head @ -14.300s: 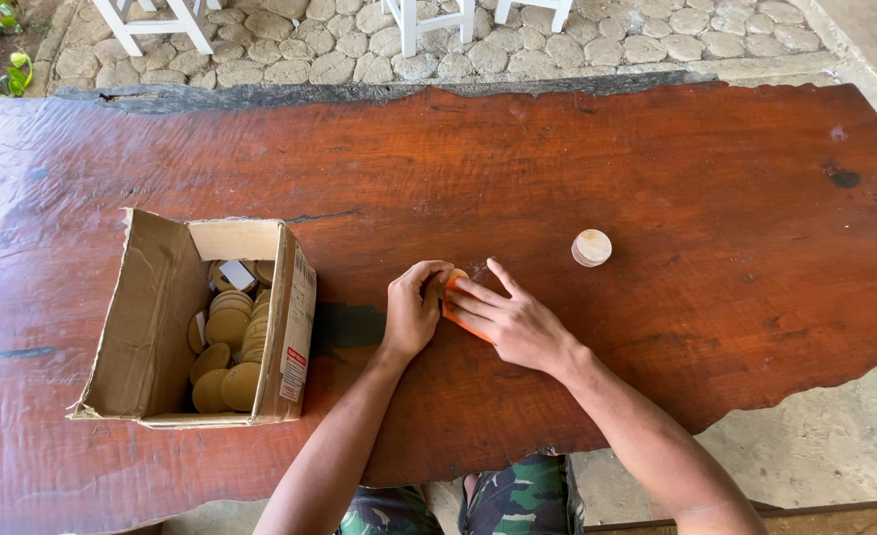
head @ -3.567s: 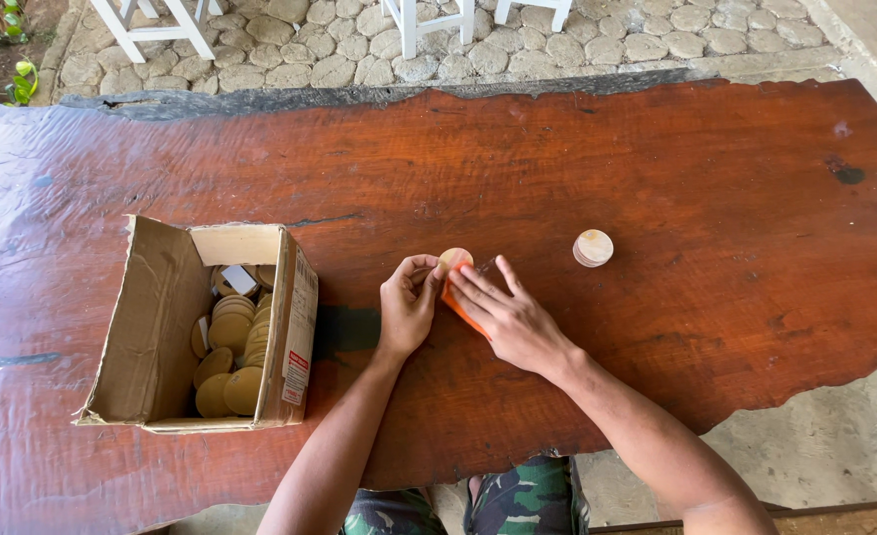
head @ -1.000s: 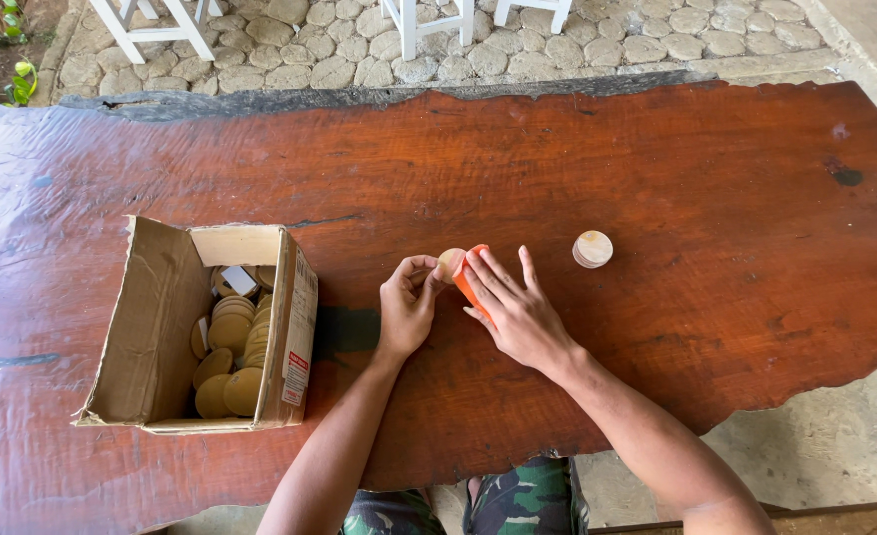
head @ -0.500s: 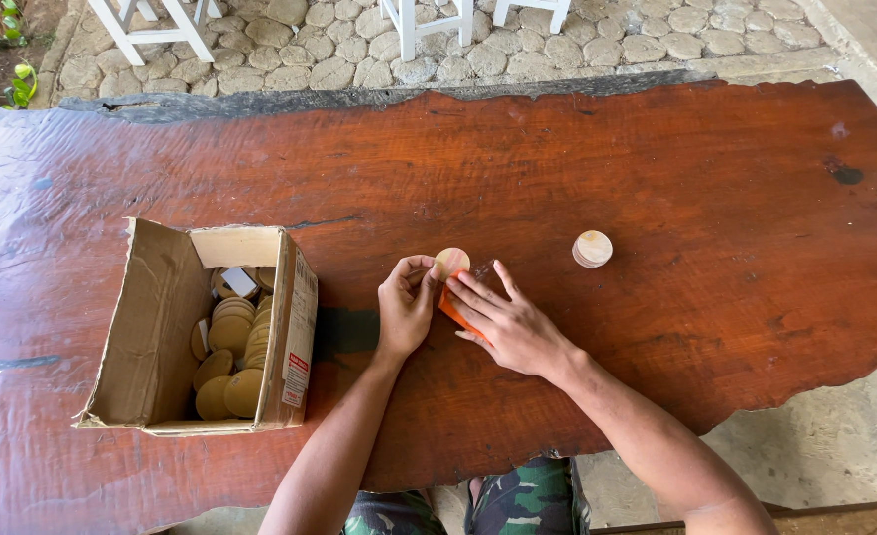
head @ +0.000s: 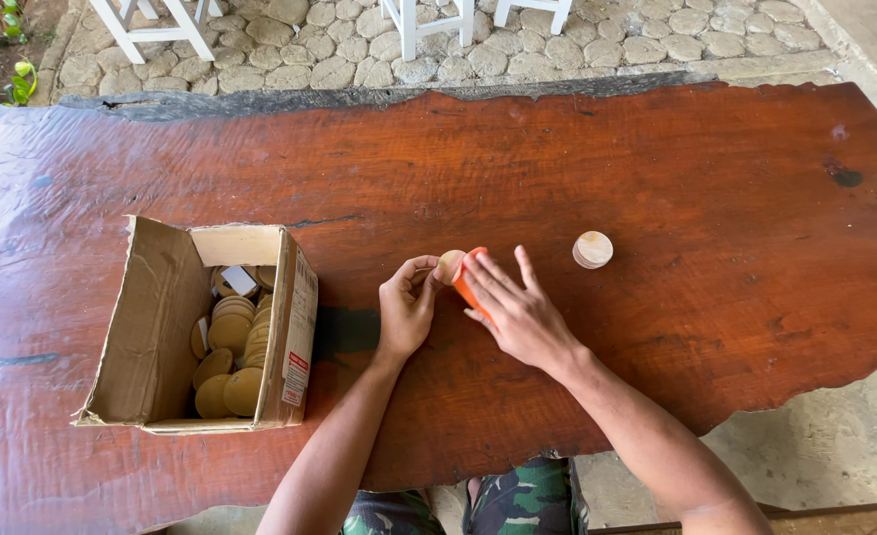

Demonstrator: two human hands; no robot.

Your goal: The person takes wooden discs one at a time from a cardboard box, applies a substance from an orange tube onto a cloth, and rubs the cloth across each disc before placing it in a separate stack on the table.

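Note:
My left hand (head: 406, 309) pinches a small round wooden disc (head: 447, 266) upright on its edge at mid-table. My right hand (head: 520, 312) presses an orange sanding piece (head: 465, 280) against the disc's right side, fingers stretched flat over it. A second, pale wooden disc (head: 593, 250) lies flat on the red-brown wooden table (head: 657, 178), a little to the right of my right hand. An open cardboard box (head: 161, 327) with several more wooden discs (head: 228, 337) inside stands to the left of my left hand.
The table has a rough, uneven front edge (head: 756, 406) on the right. White stool legs (head: 409, 25) stand on cobblestones beyond the far edge. Camouflage trousers (head: 518, 500) show below the table.
My right hand has been sliding the orange piece back and forth against the disc; the left hand has kept hold of the disc. Box and loose disc have stayed put.

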